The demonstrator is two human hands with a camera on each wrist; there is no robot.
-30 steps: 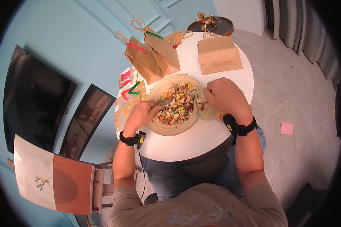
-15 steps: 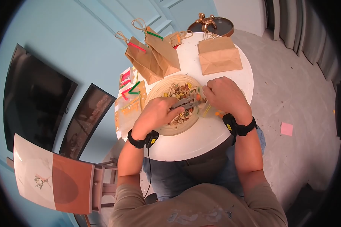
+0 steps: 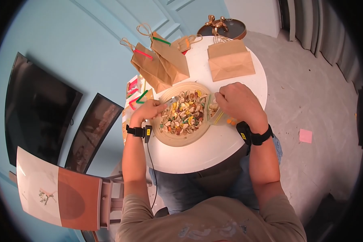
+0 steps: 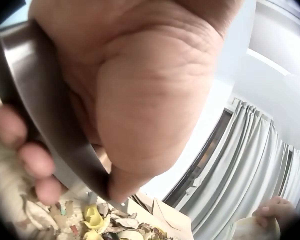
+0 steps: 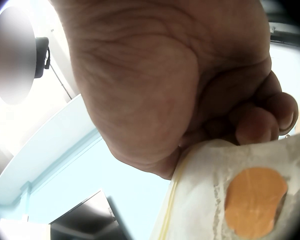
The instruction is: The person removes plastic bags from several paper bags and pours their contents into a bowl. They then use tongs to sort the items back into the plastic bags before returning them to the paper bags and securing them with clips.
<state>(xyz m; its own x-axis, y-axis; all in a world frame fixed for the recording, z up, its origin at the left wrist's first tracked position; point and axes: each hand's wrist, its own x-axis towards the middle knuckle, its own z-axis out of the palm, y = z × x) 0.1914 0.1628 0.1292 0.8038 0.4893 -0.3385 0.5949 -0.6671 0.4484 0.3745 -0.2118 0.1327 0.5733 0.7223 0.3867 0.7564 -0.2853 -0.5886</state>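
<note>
The left hand grips the tongs above the left side of the plate, and the right hand pinches the bag at the opposite edge; should this pinch loosen, we fear the bag could sag and spill pieces. The left wrist view shows us the tongs' wide band (hidden in the head view).

Dried pieces on tray, plastic bag at right edge, paper bags behind.
</note>
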